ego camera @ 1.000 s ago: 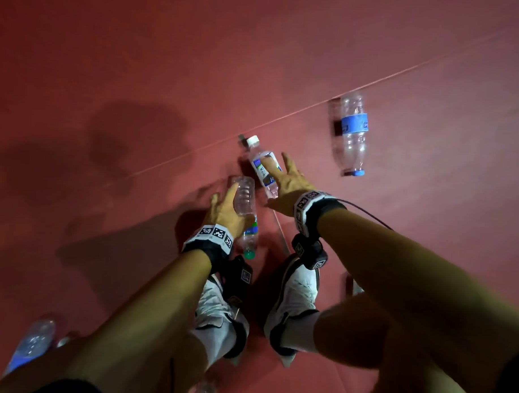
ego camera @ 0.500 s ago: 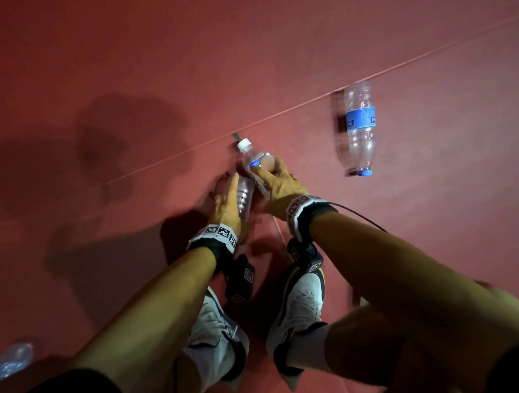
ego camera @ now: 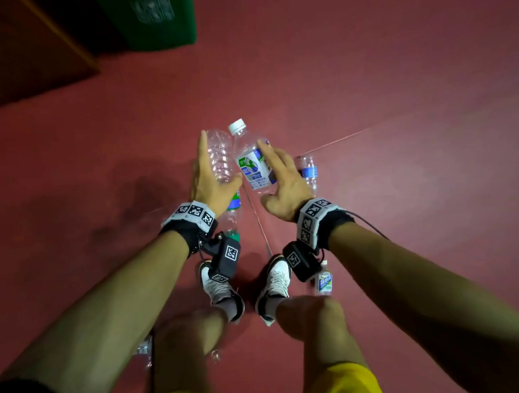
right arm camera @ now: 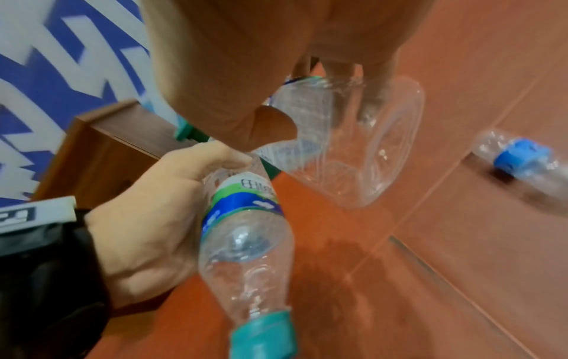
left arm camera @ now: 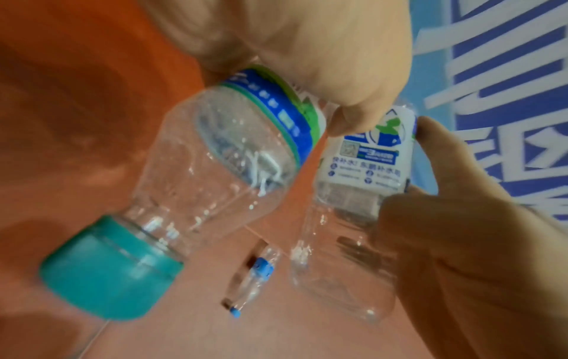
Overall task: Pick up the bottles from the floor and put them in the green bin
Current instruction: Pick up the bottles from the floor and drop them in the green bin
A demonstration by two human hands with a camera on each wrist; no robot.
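My left hand [ego camera: 220,159] grips a clear ribbed bottle [ego camera: 221,154] with its teal cap [ego camera: 232,235] pointing down toward me. My right hand [ego camera: 268,173] grips a second bottle [ego camera: 252,166] with a white cap and a white-and-blue label, upright and tilted. Both bottles are held in the air, side by side and nearly touching. The left wrist view shows the teal-capped bottle [left arm camera: 215,170] and the labelled bottle [left arm camera: 365,165] close up. The green bin [ego camera: 158,16] stands at the far upper left.
A blue-labelled bottle [ego camera: 307,171] lies on the red floor behind my right hand. A small labelled bottle [ego camera: 323,282] stands beside my right shoe, and another bottle [ego camera: 144,349] lies by my left leg. A dark wooden cabinet [ego camera: 36,56] sits left of the bin.
Both hands have closed on their bottles and lifted them off the floor. My head has risen and tilted up, bringing the green bin into view.
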